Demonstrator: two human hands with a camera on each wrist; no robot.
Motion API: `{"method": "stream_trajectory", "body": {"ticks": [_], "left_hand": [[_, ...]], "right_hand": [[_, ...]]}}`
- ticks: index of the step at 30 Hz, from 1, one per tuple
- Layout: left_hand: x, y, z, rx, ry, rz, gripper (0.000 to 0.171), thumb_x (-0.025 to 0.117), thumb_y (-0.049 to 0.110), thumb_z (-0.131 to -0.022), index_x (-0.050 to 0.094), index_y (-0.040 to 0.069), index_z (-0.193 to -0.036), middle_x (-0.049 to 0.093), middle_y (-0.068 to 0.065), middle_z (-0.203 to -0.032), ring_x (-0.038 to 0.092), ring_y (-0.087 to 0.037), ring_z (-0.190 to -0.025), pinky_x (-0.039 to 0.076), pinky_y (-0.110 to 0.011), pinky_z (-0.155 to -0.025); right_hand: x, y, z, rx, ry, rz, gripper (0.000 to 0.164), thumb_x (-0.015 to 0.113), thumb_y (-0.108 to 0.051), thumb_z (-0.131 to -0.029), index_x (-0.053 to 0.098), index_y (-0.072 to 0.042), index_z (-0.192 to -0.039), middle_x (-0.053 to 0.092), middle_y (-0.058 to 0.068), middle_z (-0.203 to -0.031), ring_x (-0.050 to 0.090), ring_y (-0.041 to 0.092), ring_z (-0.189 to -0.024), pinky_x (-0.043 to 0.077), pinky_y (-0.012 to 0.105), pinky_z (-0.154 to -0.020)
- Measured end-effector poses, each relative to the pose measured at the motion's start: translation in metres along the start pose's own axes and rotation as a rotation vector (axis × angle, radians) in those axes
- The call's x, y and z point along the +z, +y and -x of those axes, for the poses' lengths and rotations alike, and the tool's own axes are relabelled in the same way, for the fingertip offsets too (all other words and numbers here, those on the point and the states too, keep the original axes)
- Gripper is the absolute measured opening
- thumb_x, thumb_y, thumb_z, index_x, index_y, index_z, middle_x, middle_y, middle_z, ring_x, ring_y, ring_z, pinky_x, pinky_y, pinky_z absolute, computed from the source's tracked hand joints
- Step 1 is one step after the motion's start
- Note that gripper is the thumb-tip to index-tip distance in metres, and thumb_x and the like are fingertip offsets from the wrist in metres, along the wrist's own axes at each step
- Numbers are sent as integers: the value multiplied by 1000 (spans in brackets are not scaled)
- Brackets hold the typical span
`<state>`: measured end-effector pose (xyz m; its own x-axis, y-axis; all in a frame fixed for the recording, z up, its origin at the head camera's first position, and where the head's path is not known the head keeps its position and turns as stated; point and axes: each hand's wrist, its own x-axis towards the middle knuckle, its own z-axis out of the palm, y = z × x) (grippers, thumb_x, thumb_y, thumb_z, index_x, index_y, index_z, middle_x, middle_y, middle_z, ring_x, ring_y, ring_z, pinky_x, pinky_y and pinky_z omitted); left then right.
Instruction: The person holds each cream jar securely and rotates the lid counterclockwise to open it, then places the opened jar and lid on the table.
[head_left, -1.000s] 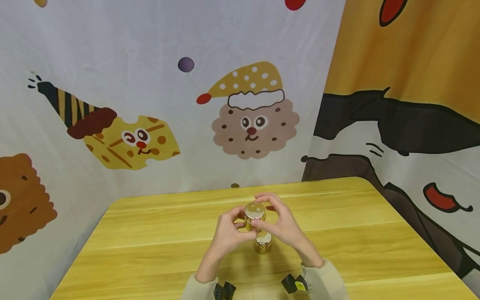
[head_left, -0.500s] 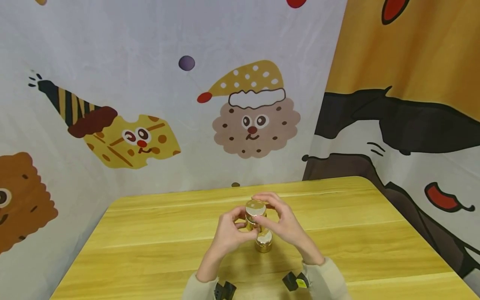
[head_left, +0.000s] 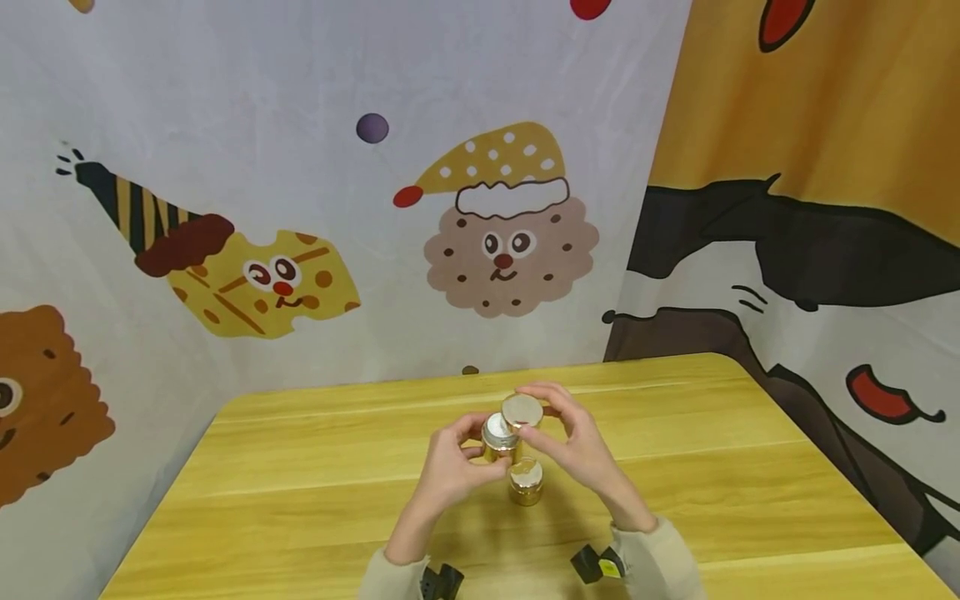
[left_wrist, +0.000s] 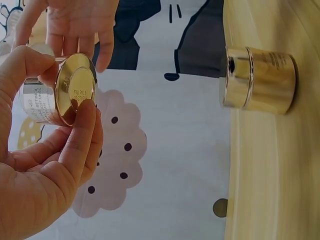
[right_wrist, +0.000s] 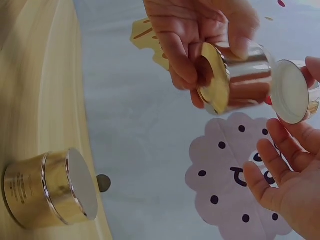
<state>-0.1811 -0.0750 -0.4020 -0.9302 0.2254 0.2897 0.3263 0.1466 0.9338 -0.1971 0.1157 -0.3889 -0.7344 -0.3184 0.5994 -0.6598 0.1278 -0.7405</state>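
Observation:
My left hand (head_left: 456, 467) grips an open gold cosmetic jar (head_left: 495, 430) above the table, with white showing at its mouth. In the left wrist view, thumb and fingers hold the jar (left_wrist: 80, 90) round its side and gold base. Just beside the jar's mouth, my right hand (head_left: 581, 450) holds the round gold lid (head_left: 522, 410) by its edge. The white inside of the lid (right_wrist: 291, 92) faces the jar in the right wrist view, slightly apart from it. Below both hands, a second gold jar (head_left: 526, 483) stands upright on the table with its lid on.
The wooden table (head_left: 315, 483) spreads out on both sides of the hands. Behind it hangs a white curtain (head_left: 315, 183) printed with cartoon food. Another patterned cloth (head_left: 810, 125) covers the right side. Dark wrist devices (head_left: 600, 563) sit at the cuffs.
The lid has come off the held jar. My right hand has moved it slightly right and up, uncovering the white mouth. The standing jar has not moved.

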Motion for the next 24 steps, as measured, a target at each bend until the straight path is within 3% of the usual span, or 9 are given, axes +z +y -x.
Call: {"method": "stream_trajectory", "body": {"ticks": [6,14,24], "left_hand": [[-9,1,3,-22,33,-34,46,76,1,-68,61,-4,-111,63,-11,-101,57,-21,-91,53,-26,-77],[-23,-10,7,-32,84,-95,44,78,2,-66,62,-1,-107,63,-10,-99,58,-21,-90,54,-25,-75],[-41,-19,16,-71,127,-114,43,78,-1,-66,62,0,-107,63,-8,-97,57,-19,-89,54,-28,-76]], "right_hand": [[-6,2,4,3,12,18,43,64,4,-81,56,1,-123,56,13,-121,48,12,-110,43,30,-89],[-16,6,11,9,19,16,43,64,7,-81,55,1,-123,55,16,-121,49,11,-109,44,25,-88],[-30,12,19,-27,42,-4,43,64,14,-78,53,10,-120,54,20,-117,51,9,-104,45,20,-84]]}}
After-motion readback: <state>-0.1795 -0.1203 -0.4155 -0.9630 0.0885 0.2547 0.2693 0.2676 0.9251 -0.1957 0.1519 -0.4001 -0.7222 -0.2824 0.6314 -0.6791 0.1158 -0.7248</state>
